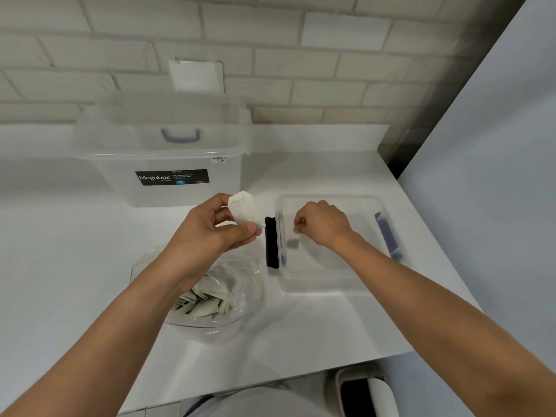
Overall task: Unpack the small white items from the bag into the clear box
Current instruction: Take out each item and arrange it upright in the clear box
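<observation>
L hand (207,230) pinches a white sachet (243,209): thumb under its lower edge, forefinger curled behind the top, the other fingers folded loose w/ nothing in them. The sachet stands upright in the air, just outside the clear box (331,288) on its 9 o'clock side, above the black latch (271,243).

R hand (322,224) hangs over the box interior, knuckles up, fingers curled in and tips pressed tight together on a small white bit (296,233); too small to tell what it is. A grey shadow lies on the box floor right under it.

The box sits open on the white countertop (301,332), w/ a blue latch (389,236) on its 3 o'clock side. The clear plastic bag (240,275) lies at approx 7 o'clock of the box, under the L forearm, w/ more white sachets (207,299) heaped inside. A lidded Megabox bin (168,164) stands at 12 o'clock of the bag, against the brick wall (331,55).
</observation>
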Demonstrator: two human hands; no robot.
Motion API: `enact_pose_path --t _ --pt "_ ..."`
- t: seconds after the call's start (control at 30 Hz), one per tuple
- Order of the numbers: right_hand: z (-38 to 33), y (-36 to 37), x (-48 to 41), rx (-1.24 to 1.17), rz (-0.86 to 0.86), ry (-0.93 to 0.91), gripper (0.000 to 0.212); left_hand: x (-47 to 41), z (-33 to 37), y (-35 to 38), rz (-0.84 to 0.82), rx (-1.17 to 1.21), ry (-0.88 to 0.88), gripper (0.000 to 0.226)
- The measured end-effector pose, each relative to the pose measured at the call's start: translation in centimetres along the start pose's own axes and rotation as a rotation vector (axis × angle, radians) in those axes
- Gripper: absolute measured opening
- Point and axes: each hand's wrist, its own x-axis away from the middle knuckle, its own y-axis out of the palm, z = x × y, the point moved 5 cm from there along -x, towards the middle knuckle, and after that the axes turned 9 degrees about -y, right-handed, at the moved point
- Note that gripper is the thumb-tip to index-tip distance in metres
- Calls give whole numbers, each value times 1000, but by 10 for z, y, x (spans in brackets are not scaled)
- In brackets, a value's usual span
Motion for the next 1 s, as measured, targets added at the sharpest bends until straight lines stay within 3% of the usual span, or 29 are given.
enact_pose_path --t 0.3,0.7,0.8,0.93,1.0 --pt "-8 1 -2 206 72 -53 15 -11 -7 3 31 -92 35 25" --pt "1 -19 18 -112 106 21 25 -22 -10 5 113 -324 31 29" --pt "-5 -40 34 -314 185 -8 22 -26 -6 7 149 -403 55 30" --pt "-28 -66 63 -819 210 -90 31 -29 0 19 120 -539 114 30" --pt "-38 -73 73 -870 217 -141 29 -30 3 26 102 -589 142 31"
